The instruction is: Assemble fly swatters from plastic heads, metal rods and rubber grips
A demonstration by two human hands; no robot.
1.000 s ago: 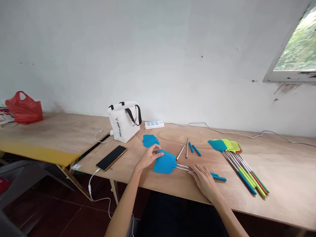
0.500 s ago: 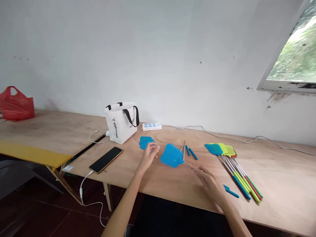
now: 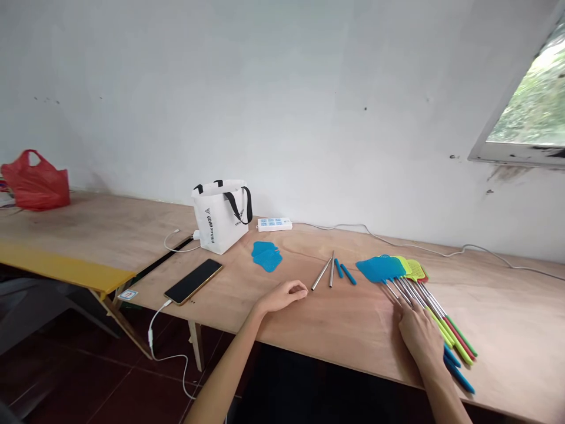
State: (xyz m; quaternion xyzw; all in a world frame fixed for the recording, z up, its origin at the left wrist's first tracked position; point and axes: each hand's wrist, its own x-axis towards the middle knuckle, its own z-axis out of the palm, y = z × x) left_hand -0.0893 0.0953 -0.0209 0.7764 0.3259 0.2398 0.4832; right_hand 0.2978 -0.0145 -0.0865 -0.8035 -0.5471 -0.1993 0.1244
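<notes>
My right hand (image 3: 419,327) is on the rod of a blue fly swatter (image 3: 376,269), fingers closed around it. This swatter lies at the left side of a row of fly swatters (image 3: 415,270) with yellow-green and red heads and metal rods. Its blue handle (image 3: 459,377) shows past my wrist. My left hand (image 3: 285,295) rests on the table with loosely curled fingers and holds nothing. Beyond it are two metal rods (image 3: 332,270) and two blue handle grips (image 3: 348,274). Loose blue swatter heads (image 3: 267,257) lie overlapping farther back.
A phone (image 3: 194,281) on a white cable lies left on the wooden table (image 3: 326,335). Behind stand a white bag (image 3: 220,221) with black handles and a power strip (image 3: 274,224). A red plastic bag (image 3: 37,185) sits far left. A grey cable runs along the wall.
My right hand has carried the blue swatter right, onto the row of swatters. My left hand has moved down and right, away from the loose blue heads. The view has shifted slightly.
</notes>
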